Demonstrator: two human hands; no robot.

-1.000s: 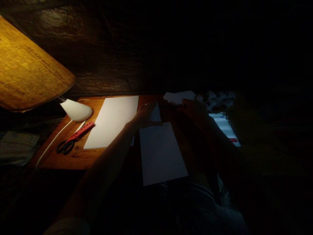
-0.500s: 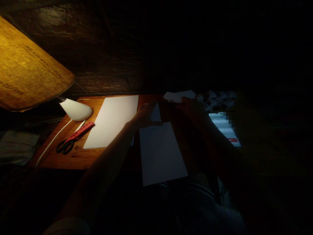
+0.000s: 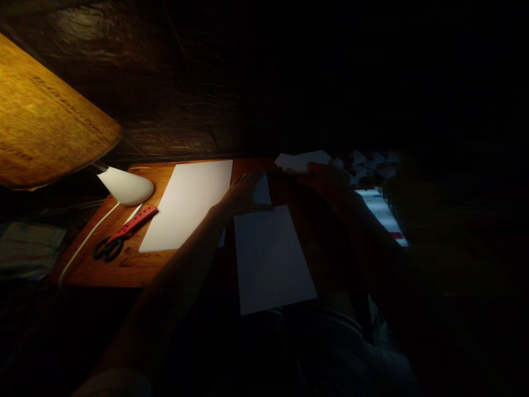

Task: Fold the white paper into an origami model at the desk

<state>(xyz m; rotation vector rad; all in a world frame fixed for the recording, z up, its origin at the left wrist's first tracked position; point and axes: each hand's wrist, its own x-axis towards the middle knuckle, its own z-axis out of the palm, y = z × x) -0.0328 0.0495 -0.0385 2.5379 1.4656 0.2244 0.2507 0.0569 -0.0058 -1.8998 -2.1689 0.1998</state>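
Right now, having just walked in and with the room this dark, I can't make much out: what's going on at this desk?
A person is working with paper at a wooden desk. Their left hand is at the edge of a piece of white paper, just above a white sheet in front of them. Their right hand, in shadow, is near a crumpled-looking white paper; whether it holds anything is too dark to tell. A larger white sheet lies to the left, beside scissors.

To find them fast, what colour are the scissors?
The scissors are red with dark finger loops; head view.
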